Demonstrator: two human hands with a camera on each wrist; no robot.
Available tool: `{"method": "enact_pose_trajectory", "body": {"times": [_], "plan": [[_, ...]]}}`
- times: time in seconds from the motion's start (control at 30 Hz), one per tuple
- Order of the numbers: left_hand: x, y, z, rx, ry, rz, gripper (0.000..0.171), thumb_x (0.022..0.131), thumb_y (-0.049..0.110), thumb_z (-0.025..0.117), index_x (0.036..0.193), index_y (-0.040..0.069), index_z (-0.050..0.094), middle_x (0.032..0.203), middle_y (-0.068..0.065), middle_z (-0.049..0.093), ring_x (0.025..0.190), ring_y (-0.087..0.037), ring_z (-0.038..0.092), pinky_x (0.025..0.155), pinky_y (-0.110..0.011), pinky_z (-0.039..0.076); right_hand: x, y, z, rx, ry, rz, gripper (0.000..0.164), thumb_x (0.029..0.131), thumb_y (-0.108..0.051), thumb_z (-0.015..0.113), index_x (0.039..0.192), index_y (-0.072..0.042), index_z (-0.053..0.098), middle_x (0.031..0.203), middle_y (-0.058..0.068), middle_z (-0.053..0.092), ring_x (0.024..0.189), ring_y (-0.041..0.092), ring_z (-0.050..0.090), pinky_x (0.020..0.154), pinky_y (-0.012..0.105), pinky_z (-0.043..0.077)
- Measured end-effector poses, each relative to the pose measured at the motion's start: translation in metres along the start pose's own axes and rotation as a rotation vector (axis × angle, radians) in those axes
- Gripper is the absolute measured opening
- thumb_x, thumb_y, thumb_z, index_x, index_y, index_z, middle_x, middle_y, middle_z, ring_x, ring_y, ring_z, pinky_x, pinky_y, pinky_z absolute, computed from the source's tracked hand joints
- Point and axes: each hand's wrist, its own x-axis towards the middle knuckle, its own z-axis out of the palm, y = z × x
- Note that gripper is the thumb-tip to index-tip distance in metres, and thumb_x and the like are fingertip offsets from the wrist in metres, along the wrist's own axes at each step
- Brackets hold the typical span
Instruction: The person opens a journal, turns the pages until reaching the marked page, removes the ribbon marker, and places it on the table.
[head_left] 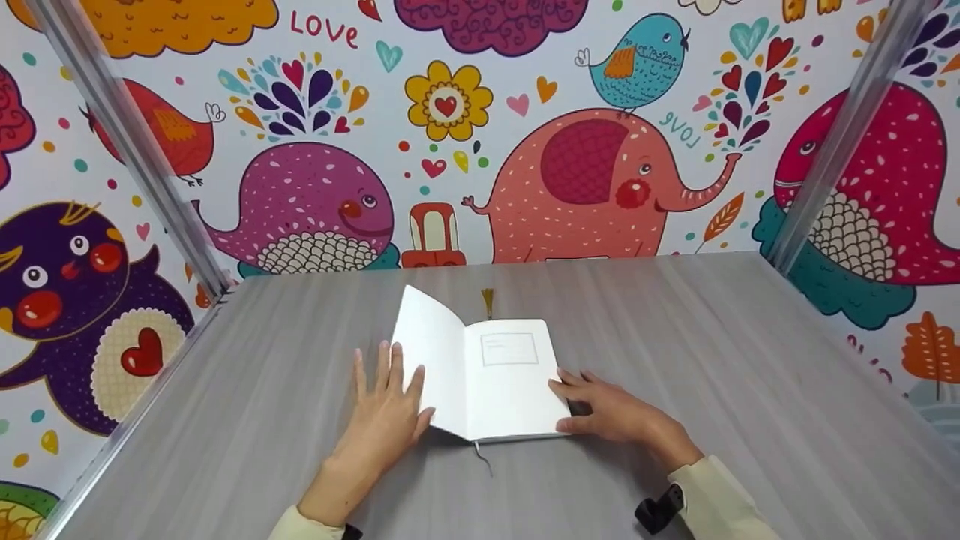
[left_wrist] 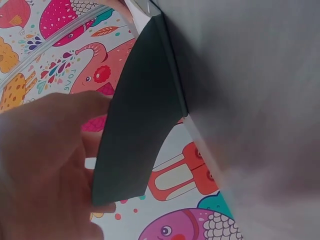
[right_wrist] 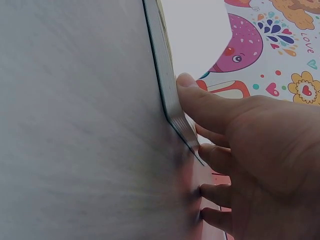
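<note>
A notebook with white pages (head_left: 517, 405) lies on the table, its dark green cover (left_wrist: 135, 115) lifted and leaning to the left. The left hand (head_left: 388, 420) spreads straight fingers against the white inner side of that cover, and the left wrist view shows them partly hidden behind it. At the notebook's right edge, the right hand (head_left: 611, 409) touches the page with thumb and fingertips. Its thumb (right_wrist: 200, 100) rests at the page edge in the right wrist view, the other fingers extended beside it. A printed rectangle (head_left: 509, 349) marks the open page.
A gold tassel (head_left: 487, 302) sticks out at the notebook's top, and a thin ribbon (head_left: 484, 459) trails from its bottom. Around the grey wood-grain table (head_left: 300, 322) stand metal posts (head_left: 847, 135) and a wall with cartoon animals (head_left: 585, 195).
</note>
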Motion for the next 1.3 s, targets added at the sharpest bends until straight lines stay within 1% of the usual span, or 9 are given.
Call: {"method": "enact_pose_trajectory", "body": {"times": [0.07,0.27,0.33,0.53,0.77,0.87,0.97,1.13,1.3], "plan": [[-0.002,0.0,0.001,-0.028,-0.056,-0.003,0.05,0.081,0.038,0.065,0.118,0.004,0.061,0.13,-0.032,0.047,0.126,-0.047,0.039,0.101,-0.065,0.025,0.0,0.0,0.001,-0.001,-0.001,0.009,0.07,0.081,-0.042,0.066,0.141,-0.018,0.037,0.152,0.009,0.025,0.138,0.046,0.011,0.106,0.063,0.014],[-0.004,0.002,0.002,-0.245,-0.353,-0.062,0.052,0.09,0.039,0.053,0.132,0.009,0.049,0.141,-0.032,0.03,0.132,-0.049,0.025,0.102,-0.067,0.021,0.0,-0.002,0.0,-0.005,-0.002,0.021,0.07,0.081,-0.042,0.066,0.141,-0.02,0.037,0.152,0.008,0.025,0.139,0.044,0.011,0.107,0.063,0.015],[-0.004,0.003,0.003,-0.29,-0.402,-0.082,0.053,0.09,0.04,0.052,0.133,0.01,0.047,0.143,-0.032,0.027,0.133,-0.05,0.023,0.101,-0.068,0.019,0.0,-0.002,0.0,-0.002,-0.002,0.027,0.07,0.081,-0.042,0.065,0.141,-0.02,0.037,0.152,0.008,0.025,0.139,0.044,0.011,0.107,0.063,0.014],[-0.002,0.004,0.006,-0.367,-0.493,-0.122,0.058,0.09,0.045,0.05,0.137,0.011,0.043,0.146,-0.032,0.021,0.134,-0.051,0.016,0.102,-0.069,0.014,0.0,-0.002,-0.001,0.0,-0.007,0.045,0.07,0.08,-0.044,0.065,0.14,-0.023,0.037,0.152,0.005,0.024,0.14,0.043,0.01,0.107,0.063,0.014],[-0.001,0.009,0.013,-0.503,-0.67,-0.156,0.067,0.088,0.053,0.045,0.143,0.017,0.032,0.15,-0.03,0.01,0.136,-0.051,0.01,0.102,-0.069,0.016,0.0,-0.001,0.0,-0.004,-0.01,0.031,0.069,0.081,-0.044,0.064,0.141,-0.022,0.037,0.152,0.005,0.025,0.139,0.044,0.01,0.106,0.063,0.016],[0.002,0.011,0.014,-0.533,-0.719,-0.155,0.068,0.088,0.055,0.044,0.144,0.02,0.03,0.151,-0.028,0.008,0.137,-0.05,0.009,0.101,-0.069,0.018,0.0,0.0,0.001,-0.008,-0.014,0.007,0.069,0.082,-0.044,0.063,0.141,-0.02,0.036,0.152,0.008,0.025,0.138,0.046,0.01,0.105,0.063,0.016],[0.005,0.012,0.015,-0.569,-0.744,-0.147,0.069,0.088,0.055,0.045,0.145,0.02,0.029,0.151,-0.027,0.006,0.137,-0.049,0.007,0.102,-0.068,0.017,0.0,0.0,0.0,-0.012,-0.01,-0.008,0.069,0.082,-0.044,0.063,0.141,-0.019,0.037,0.151,0.01,0.025,0.138,0.047,0.011,0.105,0.063,0.017],[0.011,0.016,0.018,-0.587,-0.76,-0.103,0.07,0.087,0.057,0.046,0.145,0.021,0.029,0.151,-0.027,0.005,0.138,-0.049,0.005,0.103,-0.067,0.016,0.001,0.0,0.0,-0.018,-0.001,-0.015,0.069,0.082,-0.042,0.064,0.141,-0.019,0.037,0.151,0.011,0.025,0.137,0.047,0.011,0.106,0.063,0.017],[0.017,0.022,0.023,-0.569,-0.774,-0.097,0.073,0.086,0.059,0.046,0.145,0.022,0.028,0.152,-0.025,0.005,0.138,-0.049,0.005,0.103,-0.068,0.015,0.001,0.0,0.0,-0.02,-0.007,0.004,0.07,0.081,-0.044,0.064,0.141,-0.019,0.037,0.151,0.01,0.025,0.138,0.047,0.012,0.106,0.063,0.017]]}}
